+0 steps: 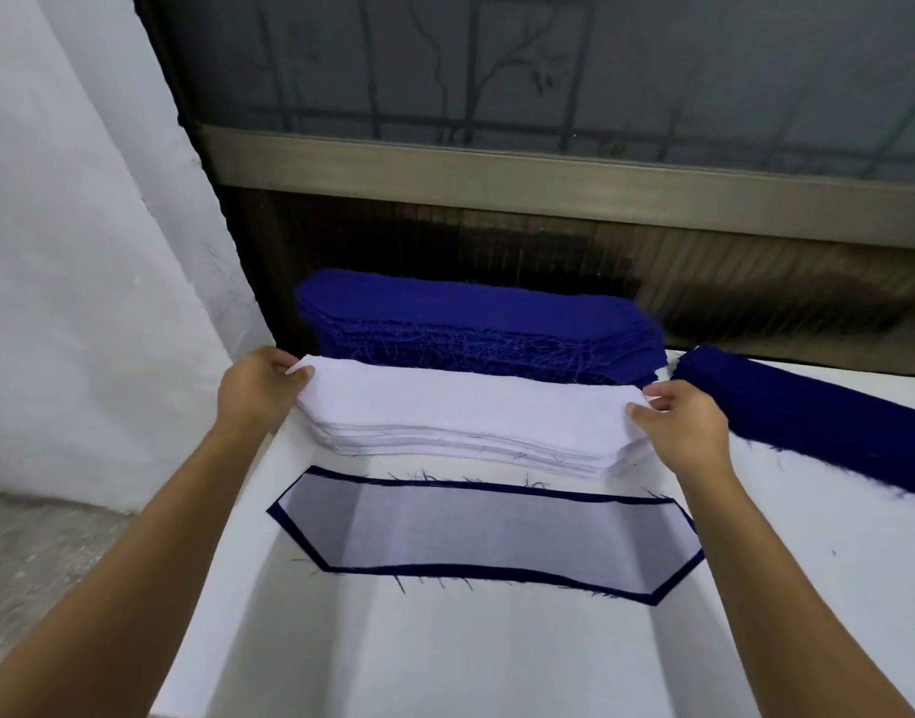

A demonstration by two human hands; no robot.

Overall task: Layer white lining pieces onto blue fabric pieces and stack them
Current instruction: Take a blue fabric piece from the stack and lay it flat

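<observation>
Left hand (261, 388) and right hand (683, 422) each pinch one end of the top ply of the white lining stack (465, 422). The stack lies between the blue fabric stack (476, 323) and a lined blue piece (486, 538) on the counter (496, 655). The ply is best lifted singly, level and taut.

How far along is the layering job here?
Done: one layered piece, lining over blue, lies nearest. In hand: the left hand and right hand pinch the white lining stack at both ends. Remaining: the tall blue stack behind and another blue pile at right.
</observation>
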